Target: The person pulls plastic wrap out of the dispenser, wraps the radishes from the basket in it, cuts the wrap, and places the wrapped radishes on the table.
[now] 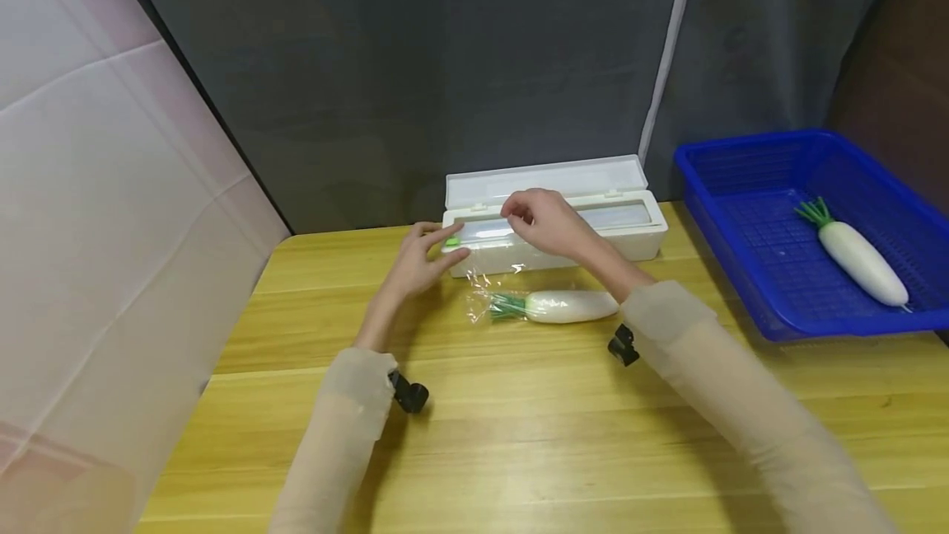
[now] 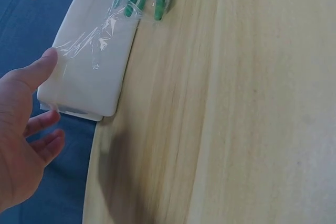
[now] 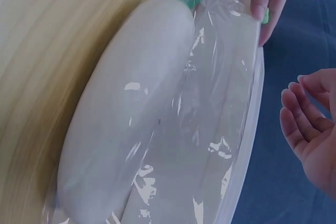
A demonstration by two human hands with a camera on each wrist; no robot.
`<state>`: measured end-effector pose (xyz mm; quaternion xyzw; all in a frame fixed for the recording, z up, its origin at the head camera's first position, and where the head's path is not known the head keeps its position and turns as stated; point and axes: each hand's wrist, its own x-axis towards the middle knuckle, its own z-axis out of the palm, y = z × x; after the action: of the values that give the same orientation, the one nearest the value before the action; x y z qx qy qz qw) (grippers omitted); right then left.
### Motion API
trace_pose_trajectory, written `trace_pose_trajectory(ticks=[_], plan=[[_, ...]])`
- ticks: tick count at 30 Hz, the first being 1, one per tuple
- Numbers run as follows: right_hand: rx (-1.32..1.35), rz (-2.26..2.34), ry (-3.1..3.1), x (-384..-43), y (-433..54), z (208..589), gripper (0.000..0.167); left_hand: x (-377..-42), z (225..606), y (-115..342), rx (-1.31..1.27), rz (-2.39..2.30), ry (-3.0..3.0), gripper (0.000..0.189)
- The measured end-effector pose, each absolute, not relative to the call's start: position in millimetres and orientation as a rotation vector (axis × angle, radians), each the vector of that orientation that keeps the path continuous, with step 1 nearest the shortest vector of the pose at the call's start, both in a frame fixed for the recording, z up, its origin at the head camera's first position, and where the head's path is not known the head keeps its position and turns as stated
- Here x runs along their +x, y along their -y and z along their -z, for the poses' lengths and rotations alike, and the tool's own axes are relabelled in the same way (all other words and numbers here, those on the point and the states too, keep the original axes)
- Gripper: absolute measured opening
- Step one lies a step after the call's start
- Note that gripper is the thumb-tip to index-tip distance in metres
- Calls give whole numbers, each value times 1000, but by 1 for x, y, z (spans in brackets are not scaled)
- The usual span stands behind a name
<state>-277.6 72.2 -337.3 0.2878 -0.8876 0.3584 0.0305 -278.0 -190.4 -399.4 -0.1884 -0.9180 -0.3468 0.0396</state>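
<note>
A long white cling film dispenser (image 1: 552,247) stands at the table's back edge with its lid raised. Clear film (image 3: 212,129) hangs down its front and reaches over a white radish (image 1: 571,306) with green stalks, lying just before the box. My left hand (image 1: 415,264) is at the dispenser's left end, thumb at the front edge and fingers spread near the green slider (image 1: 453,241). Over the middle of the box, my right hand (image 1: 552,223) hovers with fingers loosely bent, and nothing shows between them in the right wrist view.
A blue plastic basket (image 1: 778,328) on the right contains another white radish (image 1: 863,262). Directly behind the dispenser hangs a dark curtain (image 1: 385,89). The wooden table (image 1: 504,435) extends toward me under both forearms.
</note>
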Motion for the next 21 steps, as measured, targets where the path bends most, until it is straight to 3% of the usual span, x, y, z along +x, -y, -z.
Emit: trace_pose_trajectory(ticks=[21], plan=[[1051,-921,2762,-288,-21,350,20,-279,408,193,-610,1145,2746,53]])
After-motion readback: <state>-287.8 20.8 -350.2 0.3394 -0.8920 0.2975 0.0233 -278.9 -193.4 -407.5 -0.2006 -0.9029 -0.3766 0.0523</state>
